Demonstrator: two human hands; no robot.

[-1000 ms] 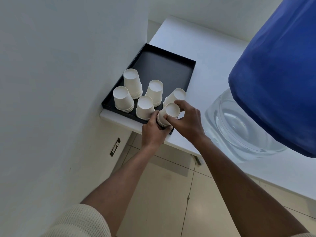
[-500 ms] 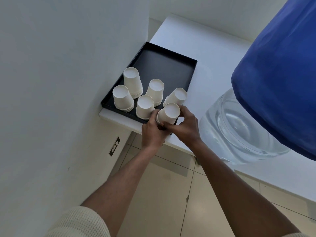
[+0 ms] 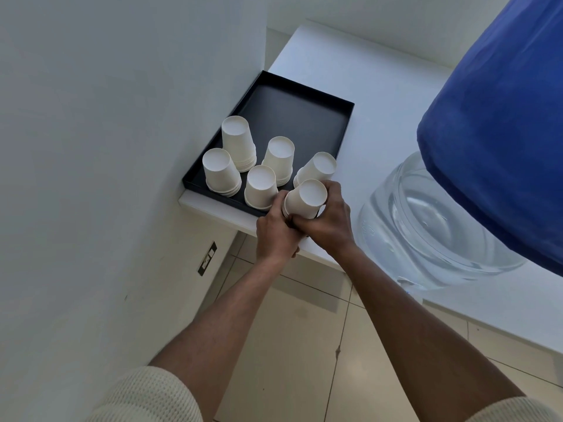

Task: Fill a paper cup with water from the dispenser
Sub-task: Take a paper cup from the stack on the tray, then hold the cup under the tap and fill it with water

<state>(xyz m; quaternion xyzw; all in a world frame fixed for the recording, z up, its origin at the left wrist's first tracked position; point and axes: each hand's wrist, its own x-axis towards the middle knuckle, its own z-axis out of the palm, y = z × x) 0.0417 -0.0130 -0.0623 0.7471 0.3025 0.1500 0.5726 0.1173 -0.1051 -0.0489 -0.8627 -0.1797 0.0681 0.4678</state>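
Cup stack [image 3: 304, 199]: a short stack of upside-down white paper cups is held at the near right corner of the tray, tilted a little toward the camera; its rims are hidden behind the fingers.
Left hand [image 3: 275, 231]: it is curled around the lower left side of the cup stack, thumb up against the wall of the cups — the grip is pressed onto the stack.
Right hand [image 3: 329, 222]: it is wrapped around the right and near side of the same stack, fingers bent over the far edge; the grip is likewise clamped on the cups. The two hands are touching below the stack.
Tray [image 3: 307, 117]: a black, shallow, rectangular tray is set on the left end of the surface, close against the wall; its far half is bare.
Other cups [image 3: 262, 185]: five more upside-down stacks are stood in the near half of the tray, just beside the held one.
Surface [image 3: 362, 74]: a white top is seen, with its near edge over a tiled floor [image 3: 292, 345].
Bottle [image 3: 426, 226]: a clear water bottle is seen to the right of the hands, partly covered by a blue cover [image 3: 499, 126].
Sleeves [image 3: 146, 394]: cream knit cuffs are pushed up both forearms.
Wall [image 3: 106, 147]: a plain white wall with a small socket plate [image 3: 207, 258] low down.
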